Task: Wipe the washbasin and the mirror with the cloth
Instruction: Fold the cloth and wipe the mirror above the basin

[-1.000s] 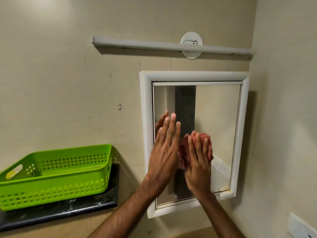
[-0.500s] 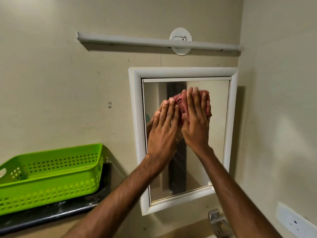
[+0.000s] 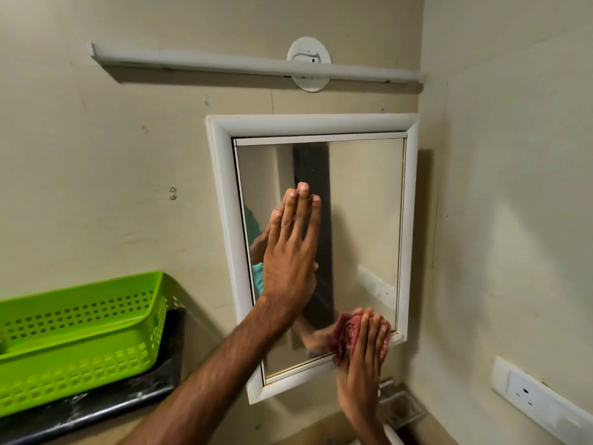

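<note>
My fingers (image 3: pixel 372 329) on the right hand (image 3: pixel 359 374) lie nearly straight over the bunched red cloth (image 3: pixel 343 332). They press it flat against the mirror (image 3: pixel 362 203) at its lower right corner, just above the bottom rail of the white frame (image 3: pixel 224 220); they press rather than clutch. My left hand (image 3: pixel 290 261) lies flat on the glass left of the mirror's centre, fingers straight, together and pointing up, holding nothing. I judge it steadies the mirror.

Both forearms reach up from below the mirror, the left slanting in from its lower left. The step in hand is the mirror wipe. Next, I think, the cloth should travel along the mirror's bottom edge, and my left hand must lift off so the glass under it gets wiped too. The washbasin is out of sight, presumably below the mirror.
</note>
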A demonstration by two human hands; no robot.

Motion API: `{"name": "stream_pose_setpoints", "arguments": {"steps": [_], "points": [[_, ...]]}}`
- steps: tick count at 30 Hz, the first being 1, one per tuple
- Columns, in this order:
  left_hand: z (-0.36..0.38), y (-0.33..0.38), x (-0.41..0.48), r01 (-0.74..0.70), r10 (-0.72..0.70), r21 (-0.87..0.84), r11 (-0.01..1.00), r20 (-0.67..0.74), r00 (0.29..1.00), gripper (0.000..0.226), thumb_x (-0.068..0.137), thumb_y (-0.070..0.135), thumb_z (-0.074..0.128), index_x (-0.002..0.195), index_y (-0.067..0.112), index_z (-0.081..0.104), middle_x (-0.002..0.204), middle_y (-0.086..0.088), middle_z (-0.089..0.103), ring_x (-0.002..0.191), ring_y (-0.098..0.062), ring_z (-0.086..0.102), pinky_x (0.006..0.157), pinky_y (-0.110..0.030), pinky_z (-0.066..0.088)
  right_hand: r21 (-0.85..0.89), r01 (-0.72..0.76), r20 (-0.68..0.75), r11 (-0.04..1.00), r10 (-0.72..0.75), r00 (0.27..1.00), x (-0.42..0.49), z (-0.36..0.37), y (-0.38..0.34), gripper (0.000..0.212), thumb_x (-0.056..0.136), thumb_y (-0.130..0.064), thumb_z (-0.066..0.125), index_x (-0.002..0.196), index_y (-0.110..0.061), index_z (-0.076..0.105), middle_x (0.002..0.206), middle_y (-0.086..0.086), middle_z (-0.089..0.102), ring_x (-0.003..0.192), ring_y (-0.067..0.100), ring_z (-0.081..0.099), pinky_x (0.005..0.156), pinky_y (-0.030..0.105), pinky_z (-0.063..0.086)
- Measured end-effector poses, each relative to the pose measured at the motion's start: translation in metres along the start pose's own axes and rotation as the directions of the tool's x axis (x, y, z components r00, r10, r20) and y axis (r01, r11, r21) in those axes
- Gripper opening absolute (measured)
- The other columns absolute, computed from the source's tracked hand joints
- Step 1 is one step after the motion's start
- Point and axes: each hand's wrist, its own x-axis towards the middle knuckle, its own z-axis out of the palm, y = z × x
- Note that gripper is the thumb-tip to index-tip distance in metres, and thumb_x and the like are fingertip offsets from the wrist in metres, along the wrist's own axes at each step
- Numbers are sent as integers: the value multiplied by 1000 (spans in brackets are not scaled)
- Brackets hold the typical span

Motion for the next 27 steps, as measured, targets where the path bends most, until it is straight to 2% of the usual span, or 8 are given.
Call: {"name": "stream_pose_setpoints", "arguments": {"steps": [5, 8, 10, 12, 14, 21, 24, 27], "points": [[1, -2, -1, -3, 4, -19, 1000, 11, 1000, 115, 82, 29, 74, 159, 14, -9, 164, -9, -25, 153, -26, -20, 127, -46, 5, 57, -74, -37, 996, 76, 996, 39, -3, -20, 91, 94, -14, 59, 165, -14, 2, 174, 8, 0, 161, 31, -5, 125, 66, 16], [-1, 2, 1, 5, -5, -12, 1000, 17, 1000, 113, 83, 24, 71, 158, 13, -12, 163, -10, -28, 152, -27, -22, 126, -48, -1, 150, -90, -83, 985, 103, 991, 101, -22, -51, 73, 104, -40, 34, 165, -21, -2, 174, 2, -7, 161, 27, -10, 127, 63, 13], [1, 6, 4, 9, -7, -40, 999, 40, 999, 104, 89, 29, 61, 157, 11, -15, 161, -12, -31, 151, -28, -26, 124, -46, -10, 143, -35, -162, 989, 59, 985, 151, -41, -78, 70, 103, -45, 23, 165, -19, 2, 174, 5, -2, 161, 30, -7, 128, 60, 12], [2, 7, 5, 2, -2, -71, 997, -8, 1000, 102, 86, 21, 62, 159, 9, -9, 164, -15, -24, 153, -30, -20, 126, -48, -5, 142, 19, -227, 990, 14, 974, 204, -62, -109, 73, 101, -48, 20, 165, -14, 11, 173, 9, 4, 160, 33, -2, 129, 58, 9], [4, 10, 8, -6, 2, -81, 997, -43, 999, 105, 77, 8, 62, 159, 8, -4, 165, -17, -17, 154, -31, -16, 126, -49, 1, 165, 49, -256, 985, -5, 967, 253, -83, -143, 76, 98, -49, 16, 164, -13, 12, 173, 10, 5, 160, 33, -2, 130, 56, 4], [7, 16, 25, -27, 25, -67, 997, -32, 999, 110, 76, 17, 66, 159, 9, -7, 165, -15, -19, 153, -30, -18, 125, -51, 8, 85, 156, -402, 984, -109, 909, 289, -88, -162, 66, 103, -35, 25, 164, -12, 15, 173, 10, 12, 161, 29, 4, 131, 51, 8], [11, 16, 28, -21, 20, -41, 999, -42, 999, 111, 82, 32, 70, 159, 9, -6, 165, -15, -18, 154, -30, -15, 125, -51, 10, 106, 21, -409, 994, 24, 912, 260, -67, -125, 66, 105, -41, 26, 164, -14, 15, 173, 8, 11, 161, 27, 4, 130, 52, 13], [6, 18, 27, -27, 26, -51, 998, -10, 1000, 105, 90, 52, 57, 158, 12, -12, 163, -12, -26, 153, -28, -20, 126, -49, 2, 149, -187, -352, 971, 229, 907, 207, -37, -82, 68, 105, -44, 28, 165, -15, 11, 174, 8, 10, 161, 29, 4, 128, 56, 18]]}}
